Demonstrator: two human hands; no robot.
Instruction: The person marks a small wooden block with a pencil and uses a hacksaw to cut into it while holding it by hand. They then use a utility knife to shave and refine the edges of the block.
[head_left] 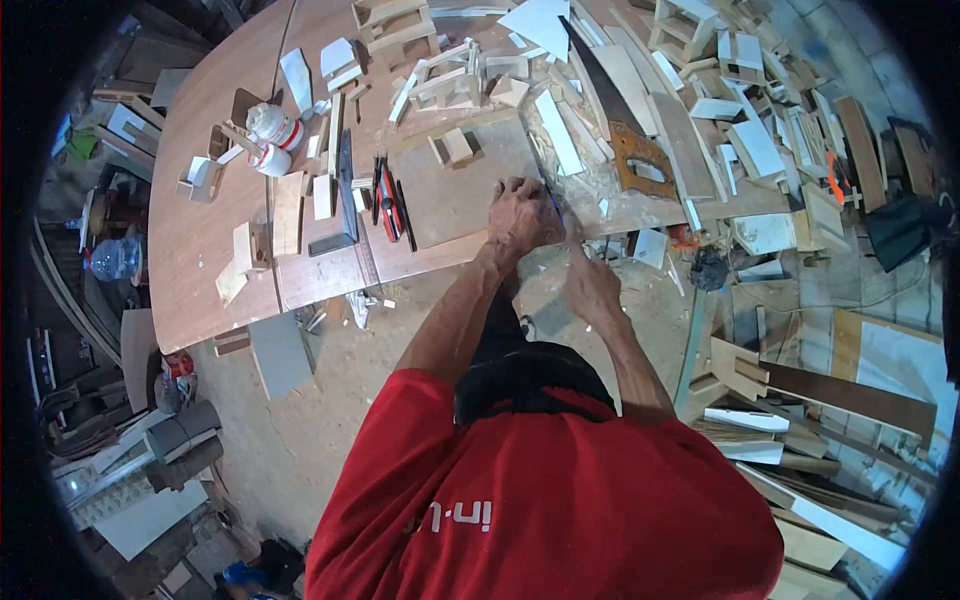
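My left hand (518,215) is closed, with curled fingers pressing down at the right front corner of a flat brown board (445,200) on the table. What lies under those fingers is hidden. Just off the table's front edge, my right hand (595,285) grips a slim tool (556,205) with a blue part, angled up beside my left hand; its kind is too small to tell. A small wooden block piece (455,147) stands on the board. Left of the board lie red-and-black pliers (390,203) and a metal try square (343,195).
A handsaw (640,160) lies on the table to the right among offcuts and shavings. White glue bottles (270,135) stand at the left on the wooden table (190,280). Small wooden frames (440,85) crowd the back. Stacked boards (800,500) lean at the lower right.
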